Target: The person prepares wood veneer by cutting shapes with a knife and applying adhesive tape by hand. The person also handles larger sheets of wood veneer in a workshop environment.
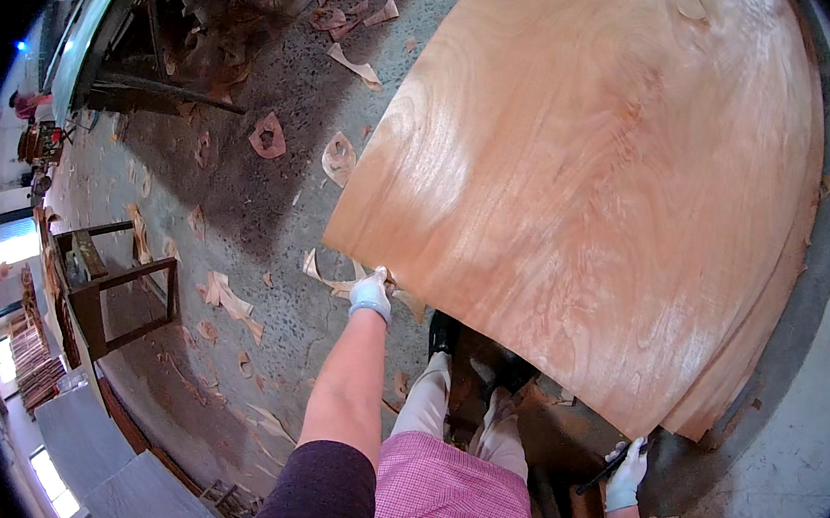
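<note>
A wide, pale brown wood veneer sheet (567,174) with wavy grain spreads out in front of me. My left hand (370,293), in a white glove, is closed on its near edge by the left corner, with the fingers partly hidden. At the near right corner is my right hand (628,473), also gloved in white. It is closed round a slim black tool (600,471) whose exact kind I cannot make out. Its fingertips are at the sheet's corner; whether they grip it too, I cannot tell. More veneer sheets (718,400) show underneath along the right side.
Torn veneer scraps (266,135) litter the concrete floor (261,214). A low wooden frame (127,277) stands at left, with grey boards (150,514) at lower left. A dark metal-legged table (158,84) is at upper left. Far off, a person (28,104) in pink is visible.
</note>
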`<state>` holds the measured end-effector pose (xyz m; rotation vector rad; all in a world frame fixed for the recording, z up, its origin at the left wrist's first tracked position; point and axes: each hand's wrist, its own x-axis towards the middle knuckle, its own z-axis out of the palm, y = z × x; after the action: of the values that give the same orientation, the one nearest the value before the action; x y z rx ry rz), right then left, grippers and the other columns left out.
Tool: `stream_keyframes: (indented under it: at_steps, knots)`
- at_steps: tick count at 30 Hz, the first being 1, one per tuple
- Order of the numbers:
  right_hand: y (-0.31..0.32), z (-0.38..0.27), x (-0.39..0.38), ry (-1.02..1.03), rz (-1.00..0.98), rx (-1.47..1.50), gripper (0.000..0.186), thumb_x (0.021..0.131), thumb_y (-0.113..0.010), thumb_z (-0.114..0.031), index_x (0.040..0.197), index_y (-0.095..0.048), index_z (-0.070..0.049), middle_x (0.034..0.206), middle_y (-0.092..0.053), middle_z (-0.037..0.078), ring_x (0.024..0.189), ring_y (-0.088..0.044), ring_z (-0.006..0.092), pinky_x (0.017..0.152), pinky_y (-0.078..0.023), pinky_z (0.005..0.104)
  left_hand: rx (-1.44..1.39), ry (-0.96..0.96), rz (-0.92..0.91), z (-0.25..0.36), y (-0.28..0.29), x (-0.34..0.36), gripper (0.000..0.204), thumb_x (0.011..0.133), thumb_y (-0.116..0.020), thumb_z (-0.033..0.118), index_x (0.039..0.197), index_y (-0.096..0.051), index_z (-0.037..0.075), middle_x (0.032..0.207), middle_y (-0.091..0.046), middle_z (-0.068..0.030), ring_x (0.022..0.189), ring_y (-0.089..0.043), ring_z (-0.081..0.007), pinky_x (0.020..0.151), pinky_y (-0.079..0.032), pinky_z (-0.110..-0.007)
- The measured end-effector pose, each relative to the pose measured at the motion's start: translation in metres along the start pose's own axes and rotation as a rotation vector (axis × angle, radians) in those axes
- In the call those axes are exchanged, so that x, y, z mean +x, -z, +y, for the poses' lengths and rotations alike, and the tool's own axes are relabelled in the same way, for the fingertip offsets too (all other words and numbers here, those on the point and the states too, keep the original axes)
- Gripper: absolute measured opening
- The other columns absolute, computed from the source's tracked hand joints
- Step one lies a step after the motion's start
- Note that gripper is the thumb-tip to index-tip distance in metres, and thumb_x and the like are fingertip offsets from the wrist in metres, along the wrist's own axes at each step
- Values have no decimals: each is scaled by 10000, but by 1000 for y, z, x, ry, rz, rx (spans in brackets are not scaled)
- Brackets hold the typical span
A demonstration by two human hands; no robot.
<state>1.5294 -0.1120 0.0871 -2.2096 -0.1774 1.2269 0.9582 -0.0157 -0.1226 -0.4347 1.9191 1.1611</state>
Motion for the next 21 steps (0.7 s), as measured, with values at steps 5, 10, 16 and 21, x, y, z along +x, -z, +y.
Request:
stream_keyframes:
  at_steps: [5, 10, 16, 21]
  knots:
    - [10, 9, 8, 54, 79, 51, 402, 1028, -422, -416, 1196, -507, -61, 790, -588, 70, 515, -538, 166, 466, -472, 297, 663, -571, 491, 12, -25, -71, 415, 888, -614, 334, 1090, -595, -28, 1066, -595, -233, 947, -583, -345, 793, -472, -417]
    - [14, 20, 22, 118, 149, 88, 436, 1036, -397, -389, 1303, -459, -50, 810, -606, 93, 449, -522, 184, 413, -454, 317, 1619, -1329, -505, -9, -89, -173, 592, 816, -637, 321, 1345, -497, 95, 1380, -447, -247, 1307, -381, -419, 1108, -271, -519]
    - [35, 33, 24, -31, 192, 208, 443, 982, -508, -464, 1083, -556, -36, 745, -611, 105, 428, -517, 189, 407, -438, 338, 2045, -985, -706, -41, -147, -203, 785, 832, -629, 418, 1503, -318, 153, 1558, -204, -265, 1431, -245, -409, 1162, -213, -473]
    - [51, 93, 20, 161, -10, -289, 355, 933, -614, -397, 907, -628, -43, 608, -572, 20, 478, -496, 128, 458, -399, 294, 2244, -766, -755, -34, -166, -203, 775, 861, -598, 425, 1523, -281, 179, 1577, -148, -261, 1447, -230, -380, 1158, -225, -482]
